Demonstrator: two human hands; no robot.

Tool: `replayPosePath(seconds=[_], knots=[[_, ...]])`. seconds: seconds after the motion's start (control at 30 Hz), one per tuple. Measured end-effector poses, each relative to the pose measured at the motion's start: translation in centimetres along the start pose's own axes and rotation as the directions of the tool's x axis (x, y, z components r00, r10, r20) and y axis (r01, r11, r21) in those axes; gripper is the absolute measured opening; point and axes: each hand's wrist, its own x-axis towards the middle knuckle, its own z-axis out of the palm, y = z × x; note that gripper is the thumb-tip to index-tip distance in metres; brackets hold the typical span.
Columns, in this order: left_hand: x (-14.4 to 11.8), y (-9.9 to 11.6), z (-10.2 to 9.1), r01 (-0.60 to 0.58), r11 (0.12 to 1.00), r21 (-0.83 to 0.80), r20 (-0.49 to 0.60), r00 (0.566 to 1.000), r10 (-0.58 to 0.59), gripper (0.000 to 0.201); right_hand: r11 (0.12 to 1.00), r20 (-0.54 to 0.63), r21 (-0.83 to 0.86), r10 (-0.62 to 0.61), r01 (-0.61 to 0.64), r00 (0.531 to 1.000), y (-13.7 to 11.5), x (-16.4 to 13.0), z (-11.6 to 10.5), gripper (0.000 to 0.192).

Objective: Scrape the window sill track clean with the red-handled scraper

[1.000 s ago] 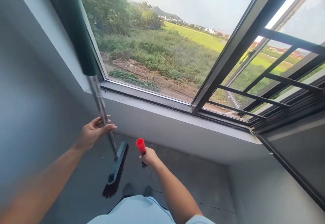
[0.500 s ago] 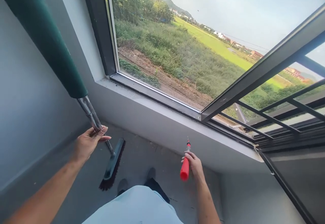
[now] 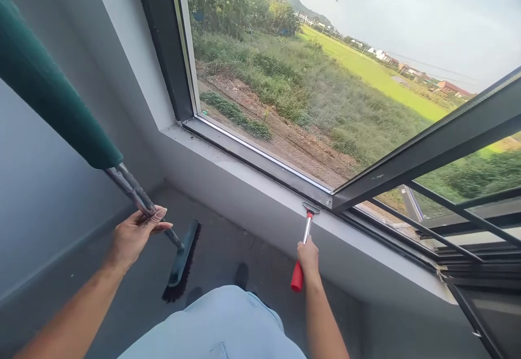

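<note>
My left hand (image 3: 136, 234) is closed round the metal pole of a push broom (image 3: 182, 256), below its thick green grip (image 3: 61, 87). The broom head, dark green with dark bristles, is down at the floor. In my right hand (image 3: 309, 256) is a scraper (image 3: 307, 228) with a red handle, a shiny metal shaft and a flat head. That head points away from me, at the edge of the white windowsill (image 3: 260, 177); whether it touches the sill I cannot tell.
A dark window frame (image 3: 260, 155) rises behind the sill, with fields outside. Dark bars (image 3: 448, 204) cross the opening on the right. A pale wall (image 3: 49, 185) stands at left, above the grey floor (image 3: 228, 245). Small specks of debris lie at the sill's left end.
My right hand has turned the scraper, so its flat head now shows, and moved it up to the sill's edge. The broom's upper end has tilted left and down. My view has shifted slightly.
</note>
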Motion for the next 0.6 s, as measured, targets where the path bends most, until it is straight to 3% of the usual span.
replayPosePath(seconds=[0.1, 0.27, 0.43, 0.6], knots=[[0.1, 0.0, 0.5, 0.013, 1.000, -0.012, 0.017, 1.000, -0.013, 0.049, 1.000, -0.013, 0.027, 0.013, -0.013, 1.000, -0.9, 0.0, -0.1, 0.040], [0.4, 0.0, 0.7, 0.039, 0.999, -0.027, -0.003, 0.999, -0.039, 0.050, 0.999, -0.052, 0.022, -0.043, 0.045, 0.998, 0.1, -1.1, -1.4, 0.045], [0.7, 0.0, 1.5, 0.064, 0.997, 0.030, 0.028, 0.998, -0.065, 0.052, 0.998, -0.042, 0.055, 0.010, -0.008, 0.999, 0.1, 0.1, -2.5, 0.045], [0.9, 0.0, 2.3, 0.069, 0.996, 0.061, 0.048, 0.996, -0.072, 0.050, 0.994, -0.045, 0.106, -0.001, 0.006, 0.999, 0.6, 0.8, -2.1, 0.045]])
